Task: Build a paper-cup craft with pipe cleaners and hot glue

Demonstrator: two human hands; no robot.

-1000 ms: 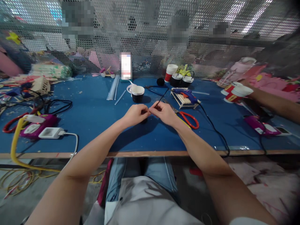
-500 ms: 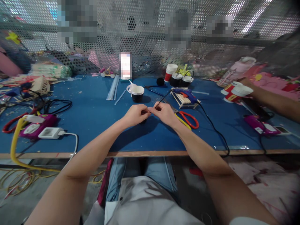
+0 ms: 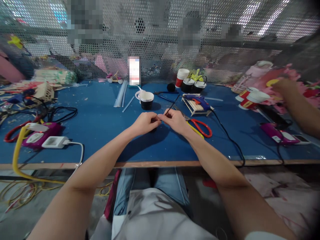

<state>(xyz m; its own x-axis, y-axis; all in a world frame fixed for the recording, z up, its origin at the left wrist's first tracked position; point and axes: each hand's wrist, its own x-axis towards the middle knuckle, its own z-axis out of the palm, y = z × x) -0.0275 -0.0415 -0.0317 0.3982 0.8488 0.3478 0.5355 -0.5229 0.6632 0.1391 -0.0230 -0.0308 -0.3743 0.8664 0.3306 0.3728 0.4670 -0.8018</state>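
Observation:
My right hand (image 3: 175,120) pinches a thin black stem (image 3: 173,104), which sticks up and away to the right from its fingers. Fingertip to fingertip with it, my left hand (image 3: 146,122) is closed too, and the lower part of the stem runs in between them, mostly hidden. Something dark shows under the left fingers, too covered to make out. Just beyond stands a black and white paper cup (image 3: 147,100) with a pale curled strip (image 3: 138,94) at its left side. Scissors (image 3: 200,128) with red and yellow handles lie beside my right wrist.
A glue gun (image 3: 200,100) rests on a small wooden stick rack (image 3: 193,107), its cord trailing right. Clear glue sticks (image 3: 121,94), pliers (image 3: 166,92) and several cups lie farther back. Purple power strips (image 3: 41,135) sit left and right. A co-worker's arm (image 3: 297,103) reaches in at right.
The black stem's free end has shifted slightly, while my hands stay nearly in place. At right the co-worker's hand has lifted and moved right.

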